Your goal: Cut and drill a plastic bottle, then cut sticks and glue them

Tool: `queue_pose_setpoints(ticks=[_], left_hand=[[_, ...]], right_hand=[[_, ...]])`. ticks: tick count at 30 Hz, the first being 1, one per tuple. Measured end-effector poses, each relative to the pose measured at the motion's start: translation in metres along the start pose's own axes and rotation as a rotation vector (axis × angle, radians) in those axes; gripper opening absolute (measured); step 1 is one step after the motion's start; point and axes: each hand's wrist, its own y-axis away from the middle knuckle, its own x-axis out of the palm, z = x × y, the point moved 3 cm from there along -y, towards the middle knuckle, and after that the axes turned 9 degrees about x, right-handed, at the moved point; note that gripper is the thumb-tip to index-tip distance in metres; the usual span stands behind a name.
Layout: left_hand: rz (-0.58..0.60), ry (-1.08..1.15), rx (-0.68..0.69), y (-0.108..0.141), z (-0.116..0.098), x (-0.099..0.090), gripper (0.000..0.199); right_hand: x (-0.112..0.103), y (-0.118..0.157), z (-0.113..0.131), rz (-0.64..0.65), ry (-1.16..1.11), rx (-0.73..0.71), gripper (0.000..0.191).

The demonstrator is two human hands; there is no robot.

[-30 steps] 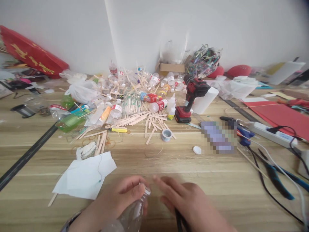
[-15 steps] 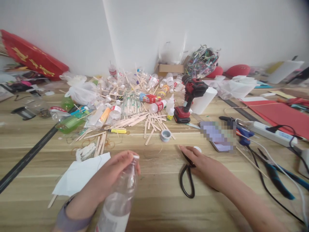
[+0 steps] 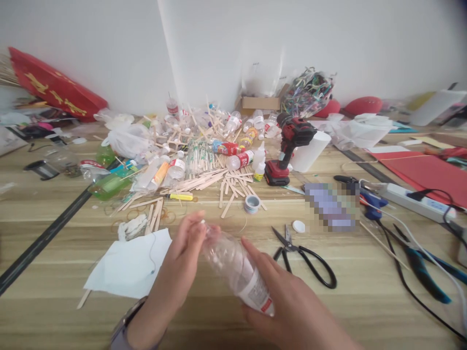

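Note:
A clear plastic bottle with a white and red label lies tilted between my hands above the table. My left hand is closed around its neck, where a bit of white shows at the mouth. Around the bottle's lower body, by the label, curls my right hand. Black-handled scissors lie on the table just beyond my right hand, blades slightly apart. A white bottle cap rests beside them. Left of my left hand lies a white sheet of paper with a dark thread on it.
Wooden sticks, several plastic bottles and bags crowd the back. A red cordless drill stands beside a white paper roll. A roll of tape sits mid-table. To the right are pliers, cables and a power strip.
My right hand has left the scissors and taken hold of the bottle's lower body. The bottle has swung so its base now points right. The scissors lie turned on the table.

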Motion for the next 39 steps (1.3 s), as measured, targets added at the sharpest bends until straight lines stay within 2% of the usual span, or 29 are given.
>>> queue_pose_setpoints(ticks=[2,4,6,8,10,14,19,23,25,27,30,32,33,36,38,39], left_hand=[[0.149,-0.355,0.112,0.005,0.0,-0.011,0.033],[0.239,-0.567,0.228,0.008,-0.001,-0.019,0.032],[0.276,-0.639,0.298,0.01,-0.001,-0.024,0.033],[0.281,-0.639,0.312,0.012,0.001,-0.024,0.034],[0.25,-0.618,0.301,0.014,0.002,-0.022,0.034],[0.101,-0.563,0.28,0.017,0.001,-0.018,0.034],[-0.021,-0.586,0.289,0.017,-0.002,-0.019,0.036],[-0.053,-0.743,0.431,0.015,-0.01,-0.021,0.026],[-0.05,-0.748,0.471,0.01,-0.013,-0.023,0.021],[-0.069,-0.605,0.347,0.001,-0.01,-0.029,0.023],[-0.114,-0.211,0.041,-0.013,0.003,-0.039,0.027],[-0.122,-0.173,0.012,-0.017,0.011,-0.041,0.029],[-0.097,-0.231,0.026,-0.017,0.016,-0.04,0.029],[0.124,-0.669,0.172,-0.011,0.028,-0.026,0.028],[0.317,-0.861,0.293,-0.005,0.036,-0.013,0.025],[0.404,-0.935,0.311,-0.002,0.041,-0.008,0.025]], right_hand=[[-0.004,0.007,-0.006,0.062,-0.036,-0.001,0.093],[-0.009,0.013,-0.009,0.093,-0.052,-0.007,0.094],[-0.013,0.018,-0.01,0.12,-0.076,-0.028,0.096],[-0.015,0.021,-0.01,0.159,-0.105,-0.053,0.098],[-0.016,0.021,-0.009,0.172,-0.113,-0.067,0.101],[-0.017,0.017,-0.006,0.118,-0.088,-0.087,0.108],[-0.011,0.014,-0.002,0.103,-0.034,-0.152,0.108],[-0.007,0.017,-0.002,0.029,0.085,-0.192,0.108],[-0.007,0.02,-0.005,0.014,0.133,-0.21,0.105],[-0.009,0.025,-0.01,0.009,0.139,-0.208,0.1],[-0.015,0.029,-0.018,0.002,0.028,-0.107,0.094],[-0.018,0.028,-0.022,-0.034,-0.121,0.019,0.091],[-0.019,0.025,-0.023,-0.066,-0.208,0.078,0.089],[-0.018,0.012,-0.021,-0.141,-0.475,0.168,0.079],[-0.014,0.001,-0.019,-0.121,-0.627,0.186,0.071],[-0.012,-0.004,-0.019,-0.097,-0.695,0.193,0.069]])
